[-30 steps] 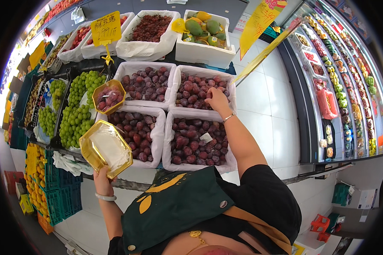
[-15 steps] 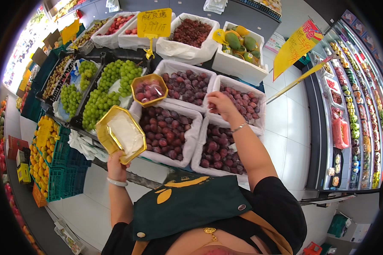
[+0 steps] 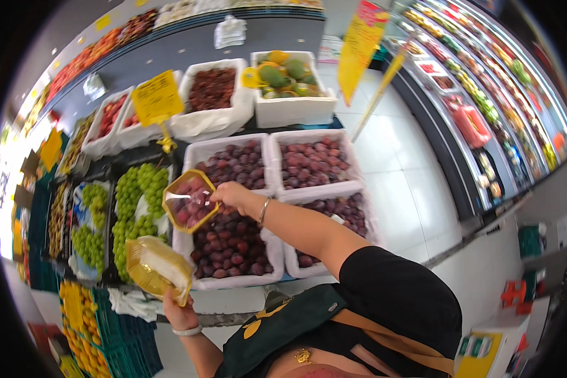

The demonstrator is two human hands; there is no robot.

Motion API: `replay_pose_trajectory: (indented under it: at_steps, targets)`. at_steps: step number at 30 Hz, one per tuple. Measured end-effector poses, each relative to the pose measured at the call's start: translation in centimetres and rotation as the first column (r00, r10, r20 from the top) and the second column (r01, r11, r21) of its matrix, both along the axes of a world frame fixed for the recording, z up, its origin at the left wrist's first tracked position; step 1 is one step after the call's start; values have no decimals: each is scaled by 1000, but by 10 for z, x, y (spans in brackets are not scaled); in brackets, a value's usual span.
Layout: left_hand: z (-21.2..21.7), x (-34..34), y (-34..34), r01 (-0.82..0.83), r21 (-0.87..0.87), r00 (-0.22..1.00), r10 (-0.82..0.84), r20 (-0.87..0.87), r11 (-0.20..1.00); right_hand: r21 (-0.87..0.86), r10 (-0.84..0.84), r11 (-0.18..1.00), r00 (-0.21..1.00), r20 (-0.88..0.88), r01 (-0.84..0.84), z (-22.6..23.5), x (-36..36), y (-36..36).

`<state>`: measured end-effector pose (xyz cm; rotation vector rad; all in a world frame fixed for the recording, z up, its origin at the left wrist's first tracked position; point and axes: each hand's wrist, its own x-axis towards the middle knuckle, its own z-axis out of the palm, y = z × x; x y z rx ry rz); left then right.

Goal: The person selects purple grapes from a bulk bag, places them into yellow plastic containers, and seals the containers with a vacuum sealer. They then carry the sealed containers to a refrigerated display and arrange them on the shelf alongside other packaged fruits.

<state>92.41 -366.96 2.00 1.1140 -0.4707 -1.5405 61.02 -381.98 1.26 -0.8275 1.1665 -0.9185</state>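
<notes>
My left hand [image 3: 181,310] grips the near end of an elongated gold plastic tray [image 3: 146,281], tilted over the front of the green grapes [image 3: 129,198]. Only a whitish lining or film shows in this tray. My right arm reaches across the plum boxes, and my right hand [image 3: 232,198] has its fingers closed at the right rim of a second gold tray [image 3: 166,203]. Reddish plums [image 3: 191,196] fill that one under a shiny clear cover. Below it lie dark plums [image 3: 236,246] in a white-lined box. My fingertips are partly blurred.
More plums [image 3: 312,160] fill the neighbouring lined boxes. Behind them stand boxes of red grapes [image 3: 213,89] and mangoes [image 3: 286,75], with a yellow sign [image 3: 157,99] beside. Orange fruit [image 3: 82,327] sits in crates at lower left. A refrigerated display [image 3: 479,101] runs along the right.
My right hand has left the right-hand plum box and moved left to the filled tray, which now looks more tilted. My left hand still holds its tray. The whole view has shifted.
</notes>
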Motion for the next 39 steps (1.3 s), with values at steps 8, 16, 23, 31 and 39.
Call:
replay_pose_trajectory:
  at_steps: [8,16,23,31,39]
  targets:
    - [34,-189,31,515,-324,816,-570,-99,794,-127,-322,940,946,-28,317,50,-124,297]
    - [15,-466,241,969,-184,176,-984,38,167,-17,-698,705,690,-191,709,58,-236,638]
    - [9,-663,422,972,-115,-188,-974,125,-203,93,-978,76,56,200,993,64,-320,870]
    - [-32,-902,581,886,-79,-438,-882,177,-456,-139,-820,-279,-161,549,950,-2,-483,1091]
    - [4,-1129,824,701,-130,-684,-712,159,-702,356,-494,-864,-465,-735,355,-239,-365,1292]
